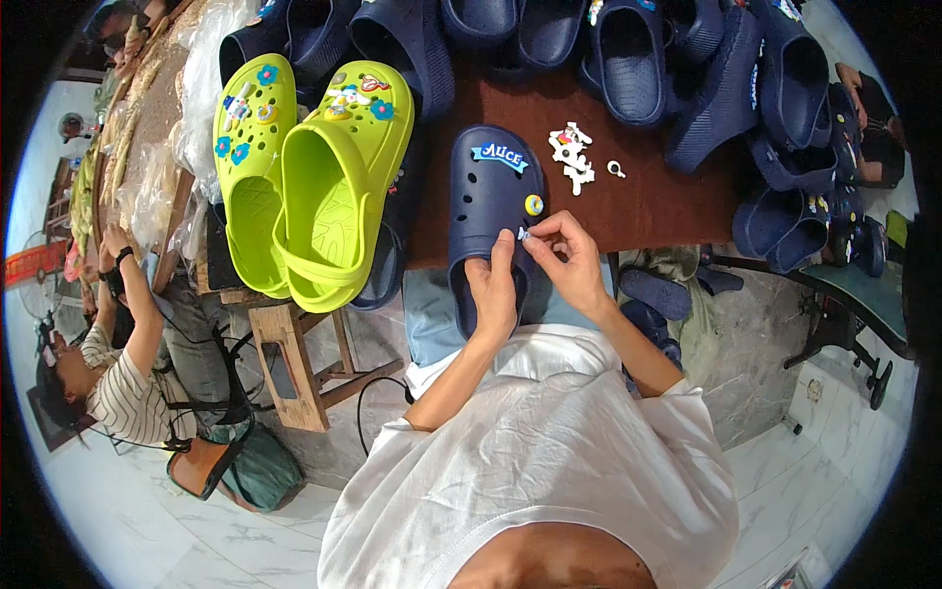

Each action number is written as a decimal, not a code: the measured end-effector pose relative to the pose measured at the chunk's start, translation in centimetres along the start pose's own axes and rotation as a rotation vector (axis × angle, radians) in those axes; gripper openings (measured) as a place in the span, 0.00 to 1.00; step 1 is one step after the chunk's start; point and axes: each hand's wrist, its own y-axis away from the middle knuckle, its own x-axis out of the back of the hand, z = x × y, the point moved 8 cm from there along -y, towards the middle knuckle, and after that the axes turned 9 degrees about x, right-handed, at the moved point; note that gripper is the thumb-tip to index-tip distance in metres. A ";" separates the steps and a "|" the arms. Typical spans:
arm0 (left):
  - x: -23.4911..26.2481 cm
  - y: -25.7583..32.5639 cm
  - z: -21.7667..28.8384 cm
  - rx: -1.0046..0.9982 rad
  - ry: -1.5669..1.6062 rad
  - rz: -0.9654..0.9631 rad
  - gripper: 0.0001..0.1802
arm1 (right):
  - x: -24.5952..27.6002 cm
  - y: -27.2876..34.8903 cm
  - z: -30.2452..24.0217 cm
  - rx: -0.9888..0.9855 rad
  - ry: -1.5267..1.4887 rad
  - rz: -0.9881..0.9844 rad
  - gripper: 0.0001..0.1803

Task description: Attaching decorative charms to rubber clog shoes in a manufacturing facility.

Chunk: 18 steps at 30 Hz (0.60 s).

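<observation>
A navy clog lies at the table's front edge, toe pointing away from me. A blue lettered charm sits across its toe, and a round yellow charm is fixed on its right side. My left hand grips the clog, fingers inside the opening and thumb on top. In my right hand, thumb and forefinger pinch a small pale charm against the clog's upper, beside my left thumb. Some of that charm is hidden by my fingertips.
Several white charms lie loose on the brown tabletop, with a small round one apart. Lime-green clogs with charms stand on the left. More navy clogs crowd the back and right. Another person sits at far left.
</observation>
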 end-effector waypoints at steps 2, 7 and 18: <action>-0.1 -0.1 0.1 -0.003 -0.003 -0.013 0.18 | -0.1 0.2 0.3 -0.020 -0.024 0.016 0.07; -0.8 0.2 0.9 0.025 0.052 0.054 0.08 | 0.9 0.2 0.9 -0.077 -0.114 0.048 0.08; -0.5 0.3 0.7 0.032 0.045 0.063 0.10 | 12.1 -2.9 1.4 0.041 0.734 0.310 0.11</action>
